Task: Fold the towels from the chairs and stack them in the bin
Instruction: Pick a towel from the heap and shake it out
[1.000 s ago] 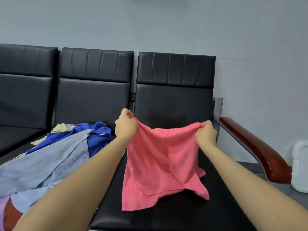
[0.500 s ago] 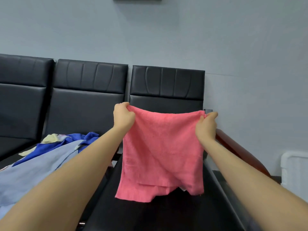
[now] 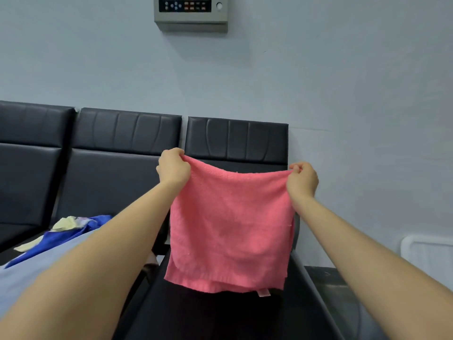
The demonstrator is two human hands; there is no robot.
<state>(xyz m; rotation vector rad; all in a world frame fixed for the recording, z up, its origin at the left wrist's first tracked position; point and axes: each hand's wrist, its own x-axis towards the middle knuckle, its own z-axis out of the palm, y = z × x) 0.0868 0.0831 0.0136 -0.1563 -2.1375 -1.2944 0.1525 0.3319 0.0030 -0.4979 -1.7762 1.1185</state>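
Item: pink terry-cloth towel (image 3: 230, 227), roughly square, doubled over on itself. It is hanging in the air in front of the person, above the seat of the rightmost black padded chair (image 3: 236, 141), its top edge sagging slightly between the two hands. A second layer is showing along the bottom hem, and a small pale label (image 3: 263, 293) is dangling there.

Left hand (image 3: 174, 168): fingers curled, pinching the upper left corner of the pink towel. Bare forearm is reaching in from the lower left.

Right hand (image 3: 302, 180): fingers curled, pinching the upper right corner of the pink towel. Bare forearm is reaching in from the lower right.

Seating: three black padded chairs are standing in a row against a pale grey wall; the middle chair (image 3: 127, 133) is sitting just beside the rightmost one.

Loose laundry on the chairs to the left: a light blue-grey cloth (image 3: 31, 271) is lying nearest the camera, partly hidden by the left forearm; a deep blue cloth (image 3: 71, 233) is lying behind it; a pale yellow cloth (image 3: 65, 223) is showing at the far edge of the heap.

Wall fitting: a grey control panel box (image 3: 191, 13) with small buttons is hanging on the wall above the chairs.

Far right: part of a white plastic container (image 3: 426, 256) is standing low by the wall; what kind it is cannot be told.
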